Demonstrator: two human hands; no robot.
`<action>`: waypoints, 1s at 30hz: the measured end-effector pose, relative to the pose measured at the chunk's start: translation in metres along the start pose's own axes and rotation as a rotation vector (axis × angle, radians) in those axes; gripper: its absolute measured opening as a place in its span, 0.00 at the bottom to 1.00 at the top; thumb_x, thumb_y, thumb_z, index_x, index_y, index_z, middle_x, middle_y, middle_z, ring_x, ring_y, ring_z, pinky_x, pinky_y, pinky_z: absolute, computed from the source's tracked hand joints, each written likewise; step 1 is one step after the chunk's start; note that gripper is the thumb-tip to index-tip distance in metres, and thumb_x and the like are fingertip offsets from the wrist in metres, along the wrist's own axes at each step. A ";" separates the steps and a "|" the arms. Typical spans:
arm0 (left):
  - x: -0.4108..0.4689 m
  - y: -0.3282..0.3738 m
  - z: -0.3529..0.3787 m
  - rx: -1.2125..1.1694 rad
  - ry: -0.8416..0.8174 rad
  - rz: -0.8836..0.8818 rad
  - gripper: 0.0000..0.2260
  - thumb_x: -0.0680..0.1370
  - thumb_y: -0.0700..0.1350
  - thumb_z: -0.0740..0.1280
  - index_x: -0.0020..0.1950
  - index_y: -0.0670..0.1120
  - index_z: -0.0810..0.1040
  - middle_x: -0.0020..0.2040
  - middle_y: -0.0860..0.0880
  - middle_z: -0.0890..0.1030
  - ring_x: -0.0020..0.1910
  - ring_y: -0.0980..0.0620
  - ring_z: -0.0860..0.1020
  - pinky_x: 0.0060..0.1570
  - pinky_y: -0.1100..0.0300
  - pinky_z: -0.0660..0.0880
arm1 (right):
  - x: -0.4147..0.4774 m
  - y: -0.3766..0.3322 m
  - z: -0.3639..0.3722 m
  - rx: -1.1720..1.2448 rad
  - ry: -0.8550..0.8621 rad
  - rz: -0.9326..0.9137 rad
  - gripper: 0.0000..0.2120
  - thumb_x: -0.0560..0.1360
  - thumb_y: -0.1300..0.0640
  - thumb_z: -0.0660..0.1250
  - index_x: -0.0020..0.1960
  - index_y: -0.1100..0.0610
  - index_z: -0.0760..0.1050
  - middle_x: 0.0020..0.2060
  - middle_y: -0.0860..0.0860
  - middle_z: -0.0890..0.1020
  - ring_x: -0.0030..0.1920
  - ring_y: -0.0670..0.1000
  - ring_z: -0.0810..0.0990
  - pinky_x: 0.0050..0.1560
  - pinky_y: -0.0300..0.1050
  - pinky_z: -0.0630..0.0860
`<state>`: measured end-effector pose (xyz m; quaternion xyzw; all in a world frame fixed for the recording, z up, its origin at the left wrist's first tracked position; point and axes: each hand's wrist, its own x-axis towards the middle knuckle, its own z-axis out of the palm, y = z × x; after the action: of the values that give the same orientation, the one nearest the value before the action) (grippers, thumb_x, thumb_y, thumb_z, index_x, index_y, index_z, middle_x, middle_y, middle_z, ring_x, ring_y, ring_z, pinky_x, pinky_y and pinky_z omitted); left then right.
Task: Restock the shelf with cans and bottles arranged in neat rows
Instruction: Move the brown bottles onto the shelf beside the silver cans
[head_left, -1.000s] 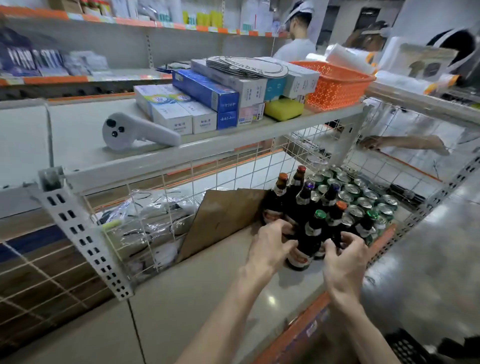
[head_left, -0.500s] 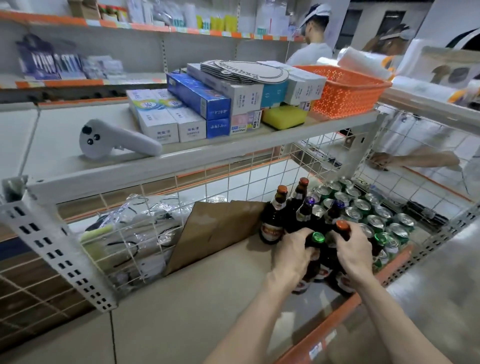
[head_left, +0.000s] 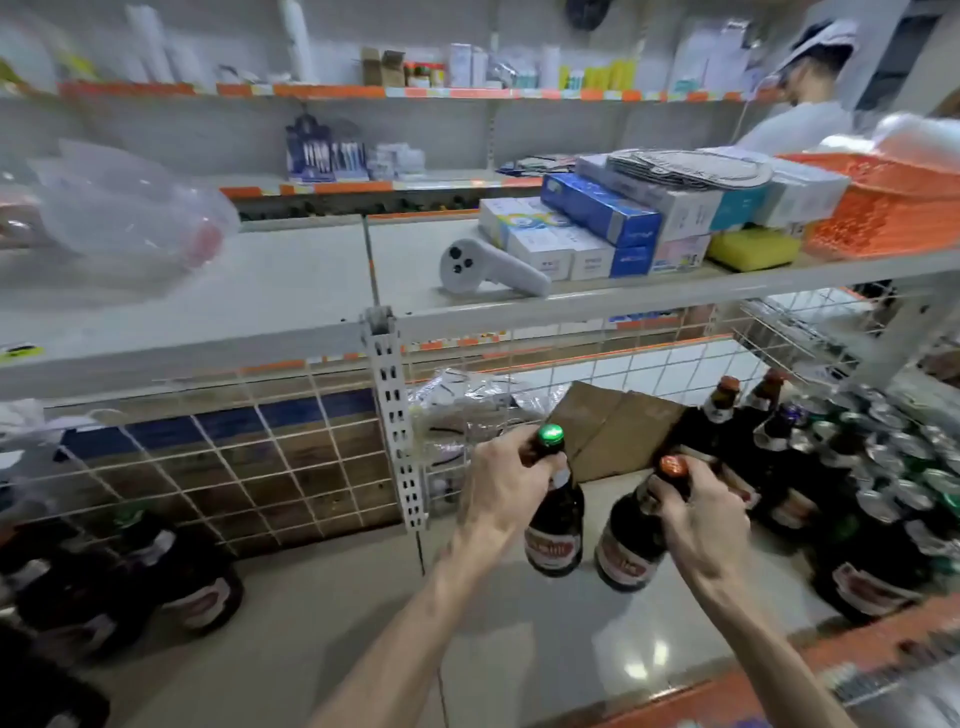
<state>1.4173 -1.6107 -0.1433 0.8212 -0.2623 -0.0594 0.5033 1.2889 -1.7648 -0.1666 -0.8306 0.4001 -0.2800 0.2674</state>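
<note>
Dark bottles (head_left: 171, 587) stand at the shelf's (head_left: 322, 649) left end; our left hand (head_left: 506, 491) grips a green-capped bottle (head_left: 555, 525) by the neck, our right hand (head_left: 698, 514) an orange-capped bottle (head_left: 631, 535), both above the shelf; cans (head_left: 904, 447) crowd the right

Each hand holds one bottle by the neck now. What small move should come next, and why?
Probably carry both bottles left. The left hand grips the green-capped bottle, the right hand the orange-capped bottle, and a bottle group stands on the lower shelf there.
</note>
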 end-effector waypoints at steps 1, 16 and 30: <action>-0.006 -0.009 -0.024 0.030 0.036 -0.011 0.11 0.72 0.52 0.74 0.53 0.55 0.83 0.43 0.57 0.86 0.44 0.57 0.83 0.45 0.57 0.80 | -0.010 -0.017 0.008 0.013 -0.020 -0.041 0.09 0.77 0.57 0.68 0.56 0.57 0.78 0.44 0.61 0.84 0.47 0.65 0.81 0.46 0.54 0.77; -0.159 -0.122 -0.277 0.163 0.328 -0.267 0.07 0.74 0.49 0.74 0.50 0.52 0.86 0.44 0.56 0.86 0.44 0.58 0.82 0.45 0.64 0.77 | -0.183 -0.214 0.117 0.114 -0.340 -0.405 0.02 0.76 0.62 0.69 0.48 0.61 0.78 0.41 0.59 0.83 0.44 0.62 0.80 0.39 0.46 0.67; -0.220 -0.154 -0.355 0.153 0.420 -0.308 0.04 0.73 0.44 0.74 0.48 0.50 0.86 0.34 0.61 0.84 0.38 0.66 0.81 0.40 0.71 0.74 | -0.263 -0.279 0.148 0.137 -0.470 -0.466 0.03 0.78 0.57 0.66 0.47 0.56 0.77 0.41 0.50 0.85 0.43 0.56 0.81 0.38 0.46 0.71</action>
<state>1.4142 -1.1659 -0.1394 0.8814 -0.0278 0.0564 0.4682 1.3953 -1.3685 -0.1501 -0.9217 0.1073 -0.1606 0.3363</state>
